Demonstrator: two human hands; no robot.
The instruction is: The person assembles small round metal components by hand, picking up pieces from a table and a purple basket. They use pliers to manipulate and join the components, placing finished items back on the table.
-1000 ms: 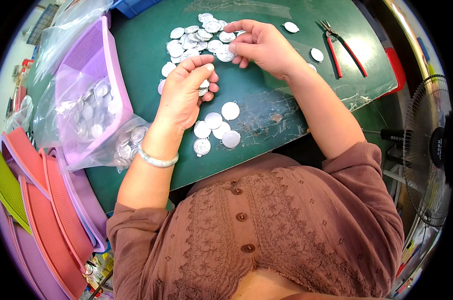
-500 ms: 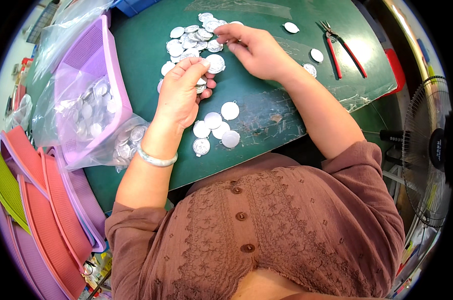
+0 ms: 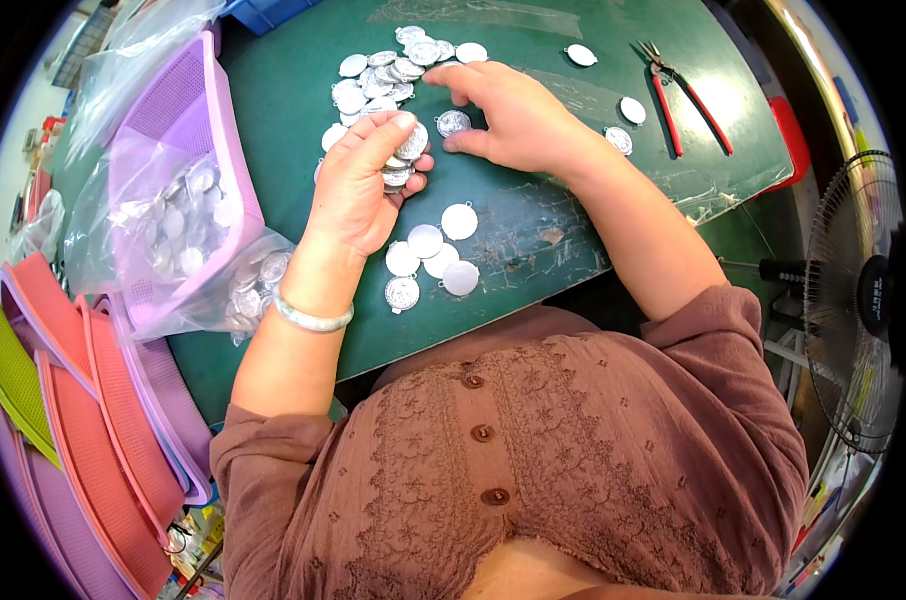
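medal stack [image 3: 405, 165] mostly hidden in left hand [image 3: 358, 190], count unclear

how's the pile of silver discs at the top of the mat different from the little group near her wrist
The far pile is large and heaped, discs overlapping; the near group is only a handful, lying flat and barely overlapping. The right hand presses a disc at the far pile's edge; no hand touches the near group. Both are round silver discs on the green mat.
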